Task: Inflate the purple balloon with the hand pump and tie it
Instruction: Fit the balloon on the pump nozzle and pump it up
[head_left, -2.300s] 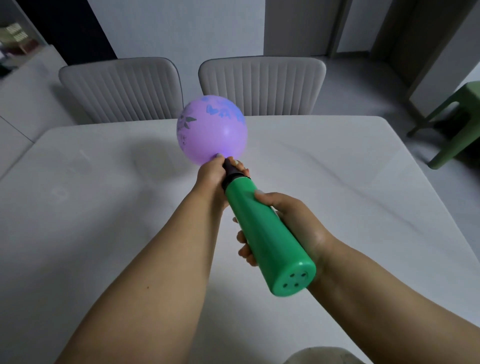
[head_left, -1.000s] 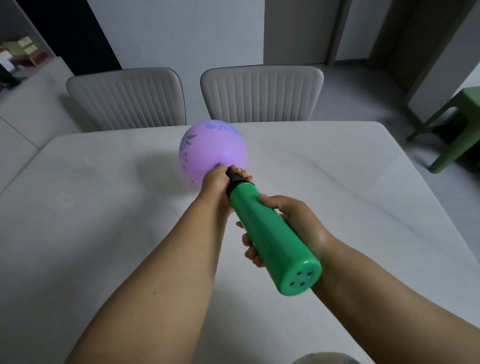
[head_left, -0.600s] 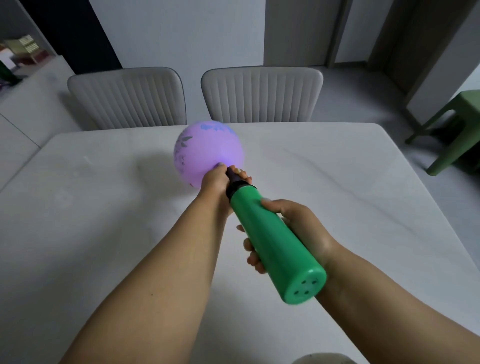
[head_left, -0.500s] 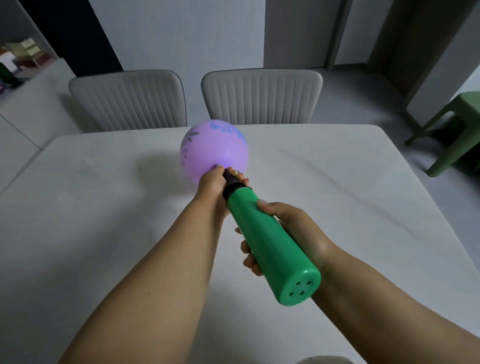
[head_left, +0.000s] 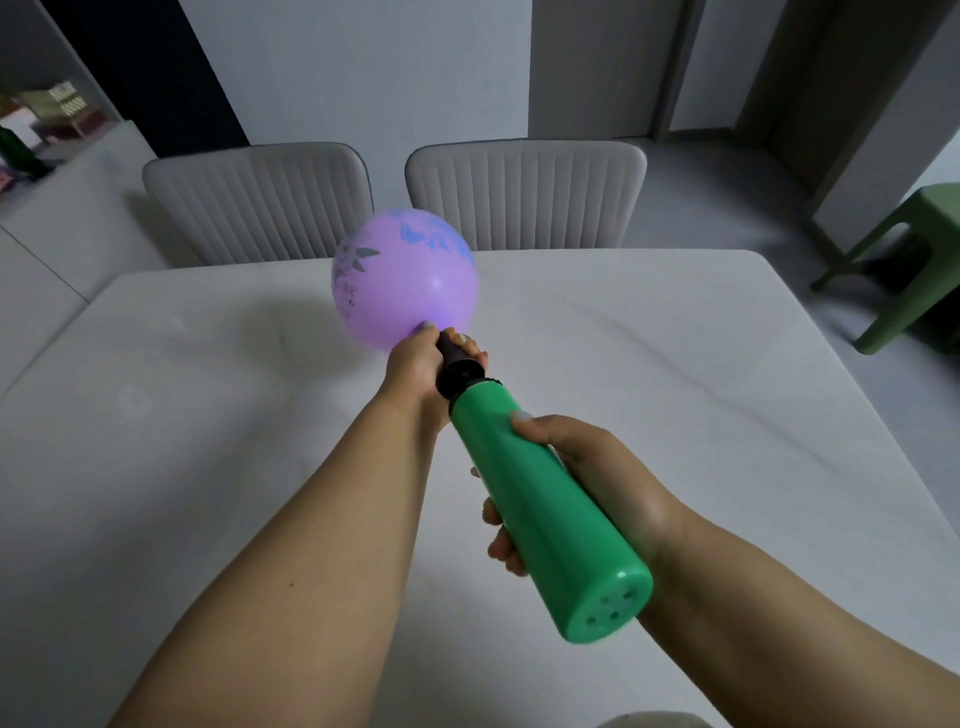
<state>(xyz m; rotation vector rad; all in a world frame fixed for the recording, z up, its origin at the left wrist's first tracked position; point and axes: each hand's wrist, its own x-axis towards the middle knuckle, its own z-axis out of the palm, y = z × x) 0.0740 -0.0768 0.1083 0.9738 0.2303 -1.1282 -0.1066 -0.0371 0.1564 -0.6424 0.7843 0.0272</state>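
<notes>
Purple balloon (head_left: 405, 278) sits above the white table (head_left: 675, 389), toward its far edge at about 12 o'clock from the hands, part-inflated, round, printed with butterflies and leaves. Judgement: near weightless, thin soft latex, springy, will wobble on the nozzle and pop off if the neck grip slackens; skin is slick and puncture-prone, so the neck is the only sane place to hold, not the body. Left hand (head_left: 415, 364) has fingers curled tight around the balloon neck over the black nozzle (head_left: 457, 364), thumb side at the balloon base. Right hand (head_left: 587, 483) is wrapped around the green hand pump (head_left: 540, 504) mid-barrel, thumb on top, fingers clamped underneath; barrel is rigid smooth plastic, light, likely a bit slippery, vented end cap points back at 5 o'clock. For tying: pinch the neck shut before pulling it off the nozzle, else air dumps. Surroundings: 2 grey ribbed chairs (head_left: 524, 197) behind the table at 12 o'clock, green stool (head_left: 904, 270) at 2 o'clock on the floor, a shelf with clutter (head_left: 52, 114) at 10 o'clock. Nothing sits near the balloon or in the pump's stroke path as far as visible; a pale object at the bottom edge is too cropped to identify.
</notes>
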